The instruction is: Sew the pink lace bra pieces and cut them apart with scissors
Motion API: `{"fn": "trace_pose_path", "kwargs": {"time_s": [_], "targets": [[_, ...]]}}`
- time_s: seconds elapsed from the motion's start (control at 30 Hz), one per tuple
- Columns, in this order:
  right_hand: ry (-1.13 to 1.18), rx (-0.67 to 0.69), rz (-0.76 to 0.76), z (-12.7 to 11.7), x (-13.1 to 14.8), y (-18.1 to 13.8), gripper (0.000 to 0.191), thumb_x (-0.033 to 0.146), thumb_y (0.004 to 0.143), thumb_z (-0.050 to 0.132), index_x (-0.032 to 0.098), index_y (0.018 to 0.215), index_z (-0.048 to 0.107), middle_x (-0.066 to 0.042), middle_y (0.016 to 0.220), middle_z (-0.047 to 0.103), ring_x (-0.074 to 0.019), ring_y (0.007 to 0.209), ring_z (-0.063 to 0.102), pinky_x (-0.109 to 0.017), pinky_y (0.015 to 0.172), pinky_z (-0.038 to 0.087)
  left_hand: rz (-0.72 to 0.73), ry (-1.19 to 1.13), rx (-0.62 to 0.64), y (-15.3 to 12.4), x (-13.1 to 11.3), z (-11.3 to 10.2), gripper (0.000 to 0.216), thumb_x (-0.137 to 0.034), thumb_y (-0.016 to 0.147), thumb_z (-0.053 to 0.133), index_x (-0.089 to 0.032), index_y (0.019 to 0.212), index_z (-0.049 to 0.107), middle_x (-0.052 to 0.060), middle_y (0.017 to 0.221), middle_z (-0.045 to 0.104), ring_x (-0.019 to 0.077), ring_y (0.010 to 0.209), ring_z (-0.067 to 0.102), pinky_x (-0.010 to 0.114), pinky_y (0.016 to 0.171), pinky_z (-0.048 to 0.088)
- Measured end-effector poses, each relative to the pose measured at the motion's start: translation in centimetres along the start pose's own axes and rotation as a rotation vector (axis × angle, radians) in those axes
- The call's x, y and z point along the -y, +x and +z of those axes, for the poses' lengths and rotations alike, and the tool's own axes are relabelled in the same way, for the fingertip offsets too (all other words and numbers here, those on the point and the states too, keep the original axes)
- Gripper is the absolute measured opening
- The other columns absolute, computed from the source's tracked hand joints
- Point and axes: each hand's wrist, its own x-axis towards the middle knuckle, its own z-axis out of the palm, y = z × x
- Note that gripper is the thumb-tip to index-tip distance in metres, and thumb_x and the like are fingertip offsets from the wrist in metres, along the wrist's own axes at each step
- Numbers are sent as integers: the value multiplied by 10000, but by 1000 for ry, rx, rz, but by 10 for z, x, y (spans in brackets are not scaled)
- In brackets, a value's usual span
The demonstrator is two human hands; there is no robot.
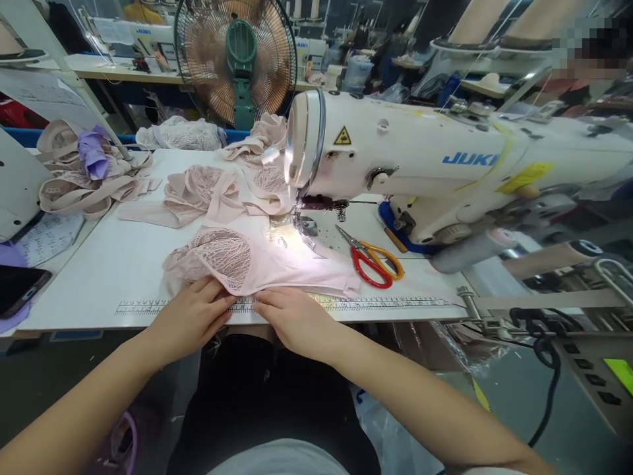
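Note:
A pale pink bra (277, 260) with a lace cup lies on the white sewing table (99, 264), its band running right under the lit needle area. My left hand (198, 316) holds the lower edge of the lace cup, fingers closed on the fabric. A short way right, my right hand (299, 320) grips the same bottom edge, fingertips pressed together at it. The white sewing machine (410, 155) stands just beyond the bra. Scissors (376, 260) with red and orange handles rest right of the fabric. A printed ruler strip (395, 303) runs along the table's front edge.
More pink bras (198, 191) lie behind, and another pile with a purple scrap (93, 153) sits at left. A phone (20, 290) lies at the left edge. A large fan (240, 59) stands at the back. Thread cones (475, 23) rise at upper right.

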Motion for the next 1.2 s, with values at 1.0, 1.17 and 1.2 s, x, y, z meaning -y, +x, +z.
{"fn": "trace_pose_path", "kwargs": {"time_s": [1.0,1.17,1.2], "targets": [[93,106,136,-17,-32,26,253,85,879,536,129,1062,706,-131,1078,666,-252,996,583,-377,861,479,99,103,88,-7,1,-2,535,6,858,469,-130,1370,538,111,1359,600,326,1192,531,484,947,508],[226,129,250,-40,-39,3,354,34,884,475,153,1161,662,-96,1186,684,-229,1085,616,-354,914,480,61,158,143,-6,1,-4,597,34,840,422,-189,1382,536,84,1354,608,313,1190,542,459,911,522],[248,155,289,-47,-42,-4,336,49,899,467,166,1141,669,-82,1168,697,-218,1065,631,-338,897,484,61,157,142,-7,1,-4,587,32,848,411,-198,1370,550,80,1337,621,311,1180,548,458,907,520]]}}
